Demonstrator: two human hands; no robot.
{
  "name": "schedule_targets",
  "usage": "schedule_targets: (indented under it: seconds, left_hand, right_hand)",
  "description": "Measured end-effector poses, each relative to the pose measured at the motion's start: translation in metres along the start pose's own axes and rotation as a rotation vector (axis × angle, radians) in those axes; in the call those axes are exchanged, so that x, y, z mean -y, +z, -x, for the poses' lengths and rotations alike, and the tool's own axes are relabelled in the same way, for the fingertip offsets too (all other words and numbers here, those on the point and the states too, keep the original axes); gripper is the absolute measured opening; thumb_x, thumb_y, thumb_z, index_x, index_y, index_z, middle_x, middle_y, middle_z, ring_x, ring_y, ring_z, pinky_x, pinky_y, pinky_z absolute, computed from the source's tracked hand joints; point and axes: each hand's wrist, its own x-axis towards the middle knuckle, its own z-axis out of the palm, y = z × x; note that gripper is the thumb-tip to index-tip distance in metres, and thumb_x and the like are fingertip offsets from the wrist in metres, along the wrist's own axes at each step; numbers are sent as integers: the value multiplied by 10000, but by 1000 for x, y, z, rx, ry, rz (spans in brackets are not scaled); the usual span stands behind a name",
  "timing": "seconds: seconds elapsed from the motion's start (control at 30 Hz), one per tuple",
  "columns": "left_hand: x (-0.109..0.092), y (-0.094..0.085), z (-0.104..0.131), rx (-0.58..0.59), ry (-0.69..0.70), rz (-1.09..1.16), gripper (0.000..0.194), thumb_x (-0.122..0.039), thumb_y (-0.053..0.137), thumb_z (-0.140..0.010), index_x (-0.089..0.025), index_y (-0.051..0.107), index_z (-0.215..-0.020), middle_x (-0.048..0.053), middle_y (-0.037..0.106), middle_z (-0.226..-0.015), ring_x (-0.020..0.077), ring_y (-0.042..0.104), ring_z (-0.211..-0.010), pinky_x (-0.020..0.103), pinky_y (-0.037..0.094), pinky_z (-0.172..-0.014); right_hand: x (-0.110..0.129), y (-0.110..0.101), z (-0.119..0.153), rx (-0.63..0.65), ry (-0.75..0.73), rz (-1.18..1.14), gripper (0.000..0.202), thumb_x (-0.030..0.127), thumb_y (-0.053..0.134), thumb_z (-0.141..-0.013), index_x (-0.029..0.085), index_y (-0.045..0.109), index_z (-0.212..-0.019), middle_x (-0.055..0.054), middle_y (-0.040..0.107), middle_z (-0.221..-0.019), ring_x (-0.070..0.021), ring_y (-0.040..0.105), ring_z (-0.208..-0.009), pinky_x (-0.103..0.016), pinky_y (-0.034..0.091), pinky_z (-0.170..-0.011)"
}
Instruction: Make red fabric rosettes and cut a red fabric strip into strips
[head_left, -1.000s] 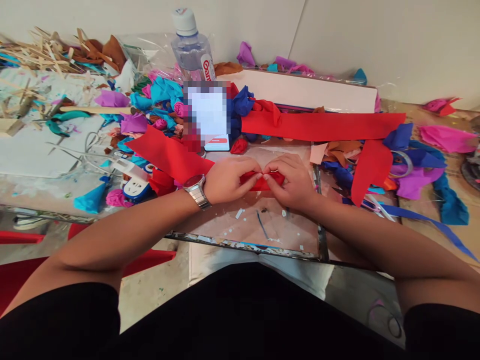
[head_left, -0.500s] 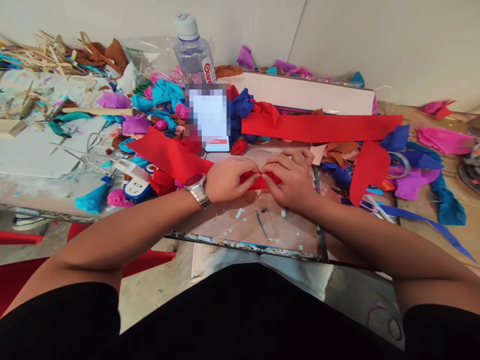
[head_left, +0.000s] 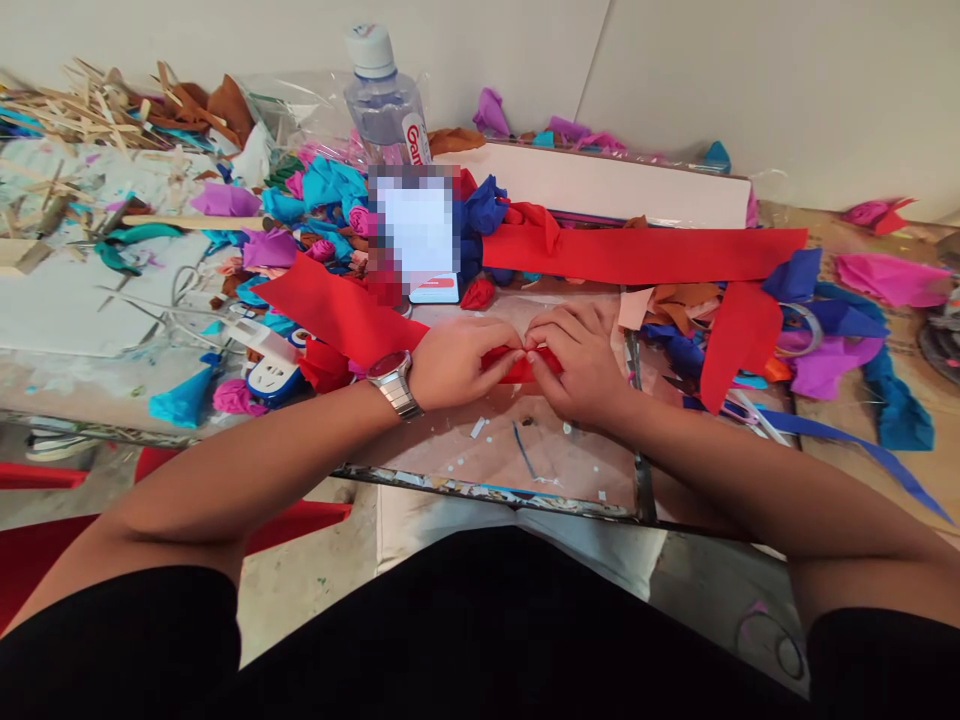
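Between thumb and fingers, my left hand [head_left: 466, 362] pinches a red crepe paper strip [head_left: 346, 312], whose long tail runs out leftward over the clutter. My right hand [head_left: 581, 368] is closed on the same strip just to the right, the fingertips of both hands nearly meeting. A short red stretch shows below the fingers; the rest of the gripped edge is hidden behind them. Behind my hands another long red paper strip [head_left: 645, 255] lies across the table, and a red piece [head_left: 739, 340] hangs down at its right end.
A water bottle [head_left: 386, 110] and a lit phone [head_left: 433, 288] stand behind my hands. Scissors [head_left: 161, 310], a power strip [head_left: 274, 378] and crepe paper flowers lie left. At the right are a blue ribbon [head_left: 847, 440] and more scissors [head_left: 754, 415]. Wooden sticks [head_left: 90, 110] are heaped far left.
The fingers of my right hand have curled in closer over the red strip; before, some were spread further right. My left hand stays almost in place, still pinching.
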Motion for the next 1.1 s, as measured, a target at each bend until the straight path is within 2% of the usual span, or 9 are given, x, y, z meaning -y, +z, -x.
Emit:
schedule_targets:
  seconds: [0.5,0.77,1.1]
  left_hand:
    - [-1,-2,0,2,8,45,289,-370,546,-1066,-206,782,-1091,61,843,-1043,230,753,-904,368,508,-806]
    - [-2,-2,1,3,-20,3,313,-387,549,-1065,-199,798,-1068,73,842,-1011,245,757,-897,371,517,-802]
    - [1,0,0,-7,-9,11,279,-358,574,-1056,-206,807,-1070,52,846,-1013,235,754,-884,362,496,-779]
  right_hand:
    - [0,0,-3,-72,-6,-24,90,288,572,-1050,260,644,-1003,-69,795,-1112,-302,657,-1041,-537,399,-982]
    - [-1,0,-2,-110,-25,-13,22,273,630,-1010,261,646,-1001,-62,799,-1116,-311,663,-1062,-546,412,-999]
    - [-3,3,-3,-84,-33,-6,23,238,617,-1003,250,625,-985,-74,787,-1096,-302,657,-1023,-525,426,-957]
